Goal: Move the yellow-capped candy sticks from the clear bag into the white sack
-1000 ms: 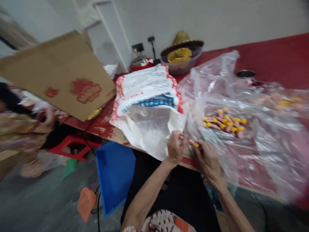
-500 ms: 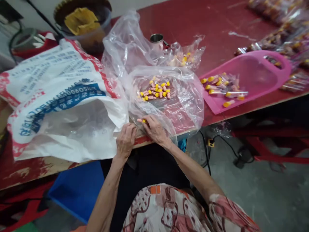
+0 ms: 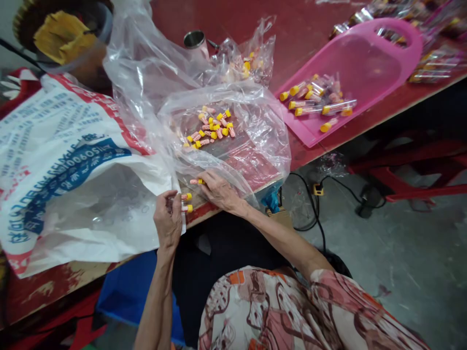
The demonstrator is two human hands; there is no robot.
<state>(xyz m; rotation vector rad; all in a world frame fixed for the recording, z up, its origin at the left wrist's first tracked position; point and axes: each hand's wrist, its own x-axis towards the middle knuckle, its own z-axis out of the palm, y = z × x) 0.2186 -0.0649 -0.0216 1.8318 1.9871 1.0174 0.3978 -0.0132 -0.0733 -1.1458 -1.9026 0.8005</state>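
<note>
A red table [image 3: 302,29] carries everything. On its left lies a printed white bag [image 3: 80,165], mouth open toward the person; to the right of that, a crumpled clear plastic bag [image 3: 270,141] spreads out, and beyond it rests a pink scoop [image 3: 368,63] holding yellow-capped tubes [image 3: 306,108].

The person's left hand [image 3: 168,218] is at the white bag's right edge, fingers curled in and apparently closed on two capped pieces [image 3: 187,208], whose yellow ends poke out toward the right. The right hand [image 3: 219,189], just beside it over the near edge of the clear plastic, pinches a single capped piece [image 3: 196,181], its speckled pink end pointing left. The two hands are apart. More such pieces lie in a loose pile [image 3: 215,127] on the clear plastic, beyond the right hand.

The step in hand seems to be gathering the small pieces between the hands. The next move calls for a light fingertip grip, kept free of the loose plastic folds.
</note>
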